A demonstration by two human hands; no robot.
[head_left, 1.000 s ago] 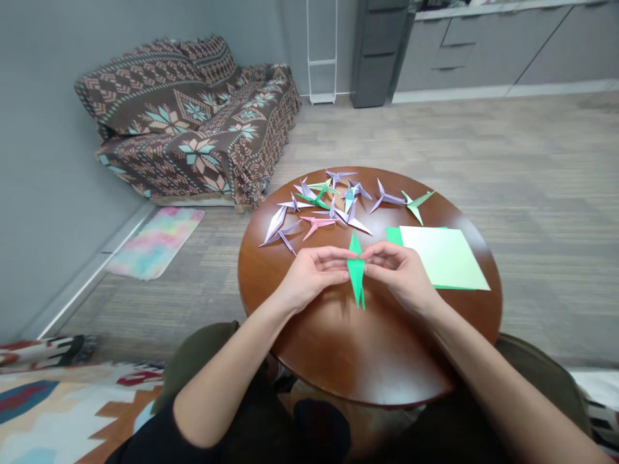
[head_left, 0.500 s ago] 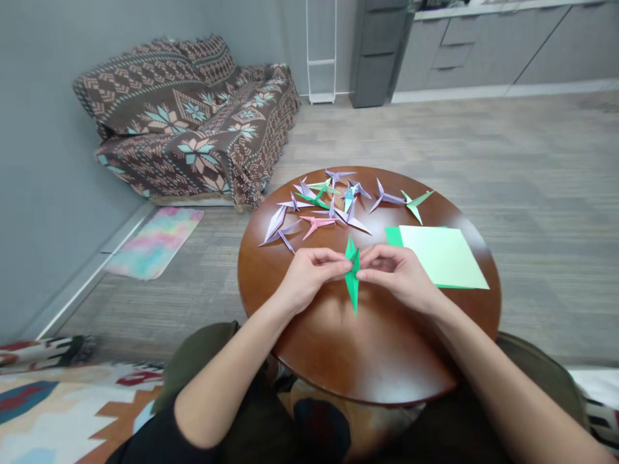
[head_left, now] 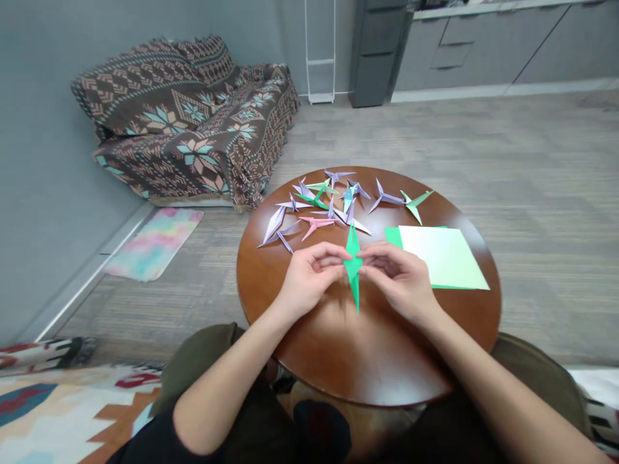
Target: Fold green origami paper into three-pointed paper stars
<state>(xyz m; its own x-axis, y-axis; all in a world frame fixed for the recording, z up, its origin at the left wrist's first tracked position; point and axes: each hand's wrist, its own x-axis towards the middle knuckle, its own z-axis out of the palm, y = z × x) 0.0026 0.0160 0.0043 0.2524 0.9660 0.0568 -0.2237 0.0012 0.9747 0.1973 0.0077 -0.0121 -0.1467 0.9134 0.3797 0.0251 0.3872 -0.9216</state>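
Note:
A folded green origami piece [head_left: 353,265], long and diamond-shaped with pointed ends, is held upright above the near half of the table. My left hand [head_left: 316,274] pinches its left side between thumb and fingers. On the opposite side, my right hand [head_left: 399,274] grips the right edge the same way. Just beyond my hands lie several folded paper cranes, among them a pink crane [head_left: 316,224] and a dark green crane [head_left: 314,197]. To the right of my right hand rests a stack of square paper [head_left: 442,254], pale green on top of darker green.
The round brown wooden table [head_left: 358,361] stands before my knees. A light green crane [head_left: 416,205] lies near its far right edge. Behind on the left is a sofa [head_left: 203,135] under a patterned cover, with a pastel mat [head_left: 155,243] on the floor. Grey cabinets [head_left: 474,51] line the back.
The green origami piece has turned and spread, so a wider diamond middle now shows between my hands. My fingers have shifted their hold along its sides.

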